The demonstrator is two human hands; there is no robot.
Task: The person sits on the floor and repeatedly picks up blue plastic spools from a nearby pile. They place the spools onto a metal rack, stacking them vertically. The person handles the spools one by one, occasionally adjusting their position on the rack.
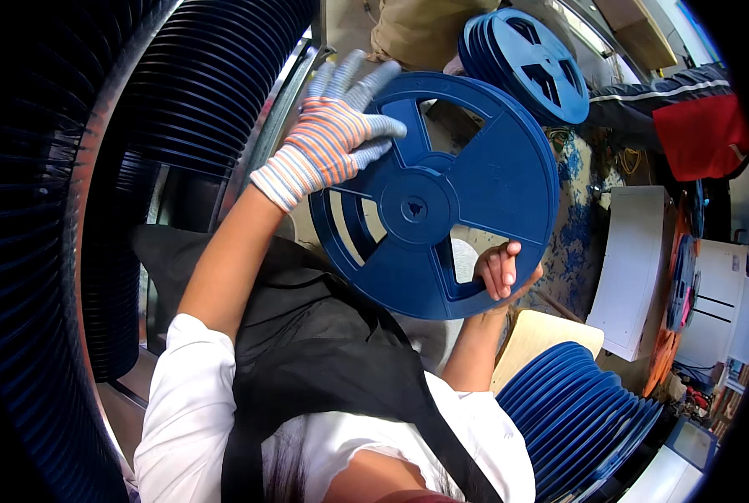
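Note:
A large blue plastic reel (502, 172) with wedge-shaped cutouts and a round hub is held up before my chest. My bare right hand (500, 270) grips its lower right rim, the fingers curled through a cutout. My left hand (328, 142) wears a striped knit glove with grey fingertips. Its fingers are spread over the reel's upper left edge, the thumb side overlapping the face. Whether those fingers press on the reel, I cannot tell. More than one blue disc edge shows at the reel's right side.
Long rows of dark reels (215, 75) fill a metal rack at left. Blue reels are stacked at lower right (572, 419) beside a wooden board (551, 335), and at the top (542, 59) near another person's legs (421, 29). White boxes (630, 268) stand at right.

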